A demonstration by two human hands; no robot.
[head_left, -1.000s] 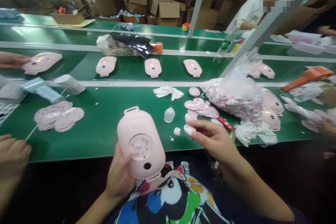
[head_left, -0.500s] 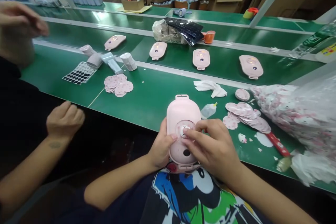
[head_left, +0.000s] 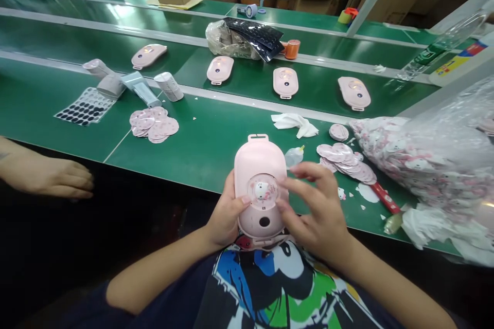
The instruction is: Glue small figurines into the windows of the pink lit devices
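Observation:
My left hand (head_left: 225,216) is closed around the left side of a pink oval plastic casing (head_left: 258,159), its thumb lying on the front near a round recess. In that recess sits a round printed disc with a white cat-face piece (head_left: 261,190) on it. Below the recess is a black oval spot (head_left: 264,221). My right hand (head_left: 318,211) is open at the casing's right side, fingers apart and nothing between them; its fingertips are at the edge, and I cannot tell whether they touch. Beyond it lies a small clear bottle with a yellow tip (head_left: 294,156).
Pink round discs (head_left: 347,160), a red-handled tool (head_left: 386,198) and a plastic bag of cat-face pieces (head_left: 412,159) lie right. More discs (head_left: 154,124) and a sticker sheet (head_left: 85,106) lie left. Several pink casings (head_left: 285,82) stand farther back. A co-worker's hand (head_left: 57,177) is at left.
My right fingers have come off the cat-face piece and spread apart to the right. The piece now rests in the recess. The co-worker's hands have moved; one has left the view.

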